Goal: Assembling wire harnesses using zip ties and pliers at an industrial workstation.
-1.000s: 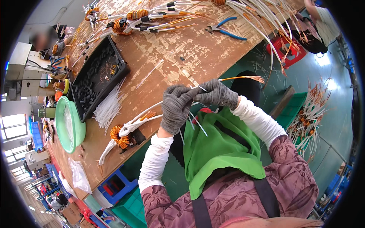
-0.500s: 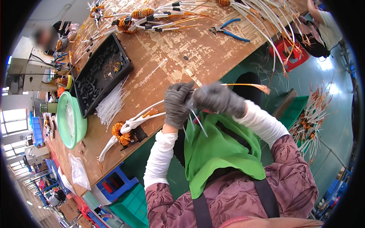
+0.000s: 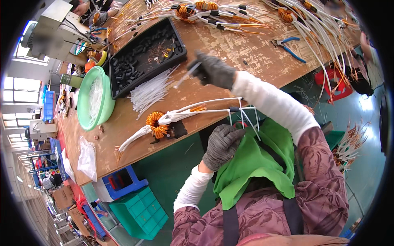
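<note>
My right hand (image 3: 212, 70), in a dark grey knitted glove, is raised over the table with its fingers closed on a slim white cable tie (image 3: 186, 76), blurred by motion. My left hand (image 3: 223, 146), in a matching glove, is low in front of the table edge, its fingers curled together; whatever they hold is hidden. Just above it, white wires (image 3: 205, 107) reach past the edge, with several cable tie tails (image 3: 243, 119) hanging from them. These wires lead to an orange copper-wound ring coil (image 3: 157, 124) on the table. Loose white cable ties (image 3: 152, 91) lie beyond it.
A black tray (image 3: 143, 57) holds short black sleeves. Left of it is a green bowl (image 3: 107, 107) with clear strips. Blue-handled pliers (image 3: 290, 46) and more wired coils (image 3: 205, 6) lie farther back. Green cloth (image 3: 250, 164) covers my lap. A blue stool (image 3: 125, 183) stands below the table.
My right hand has left the wires beside my left hand and swung left and forward over the table. My left hand has dropped below the wires. The whole view has shifted.
</note>
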Tool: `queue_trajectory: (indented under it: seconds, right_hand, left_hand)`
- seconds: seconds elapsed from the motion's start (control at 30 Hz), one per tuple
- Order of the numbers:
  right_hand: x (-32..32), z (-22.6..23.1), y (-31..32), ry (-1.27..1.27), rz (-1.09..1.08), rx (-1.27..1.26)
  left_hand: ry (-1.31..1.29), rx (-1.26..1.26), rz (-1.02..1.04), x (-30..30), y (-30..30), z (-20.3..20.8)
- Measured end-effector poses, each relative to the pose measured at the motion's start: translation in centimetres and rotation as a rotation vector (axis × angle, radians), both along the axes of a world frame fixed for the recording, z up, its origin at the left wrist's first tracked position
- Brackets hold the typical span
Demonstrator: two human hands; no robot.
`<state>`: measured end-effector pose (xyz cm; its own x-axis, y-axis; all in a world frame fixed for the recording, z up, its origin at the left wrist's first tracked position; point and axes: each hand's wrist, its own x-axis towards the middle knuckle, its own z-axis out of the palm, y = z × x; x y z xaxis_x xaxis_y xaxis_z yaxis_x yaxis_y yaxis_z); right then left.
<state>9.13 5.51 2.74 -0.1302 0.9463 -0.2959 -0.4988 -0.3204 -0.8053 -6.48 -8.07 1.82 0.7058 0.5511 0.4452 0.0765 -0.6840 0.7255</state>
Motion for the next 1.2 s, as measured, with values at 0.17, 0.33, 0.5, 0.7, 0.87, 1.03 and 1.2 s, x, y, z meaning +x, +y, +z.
queue_trajectory:
  seconds: [0.17, 0.33, 0.5, 0.7, 0.87, 1.03, 1.2]
  right_hand:
    - [-0.7, -2.3, 2.8, -0.387, 0.230, -0.088]
    - [11.4, -1.4, -1.8, -0.871, -0.086, 0.249]
    - [25.7, 0.2, -8.3, -1.883, -0.323, 0.449]
    - [31.3, -3.1, -10.0, -1.975, 0.008, 0.280]
    - [31.8, -2.0, -10.5, -2.043, 0.063, 0.338]
    - [31.1, -1.9, -10.7, -2.141, -0.068, 0.540]
    - [29.9, -2.0, -10.9, -2.228, -0.072, 0.405]
  left_hand:
    - [-0.020, 0.004, 0.165, -2.4, 0.1, 0.6]
    - [-0.027, 0.029, 0.283, -4.9, 0.9, -0.1]
    - [0.040, -0.099, 0.288, -5.0, 0.4, -1.0]
    - [-0.005, -0.354, 0.359, -5.7, -1.8, -4.7]
    - [-0.166, -1.109, 0.487, -4.0, -2.5, -4.3]
    - [-0.299, -1.713, 0.169, -1.7, -1.0, -4.2]
    - [-0.275, -1.865, -0.045, 0.7, -0.3, -3.0]
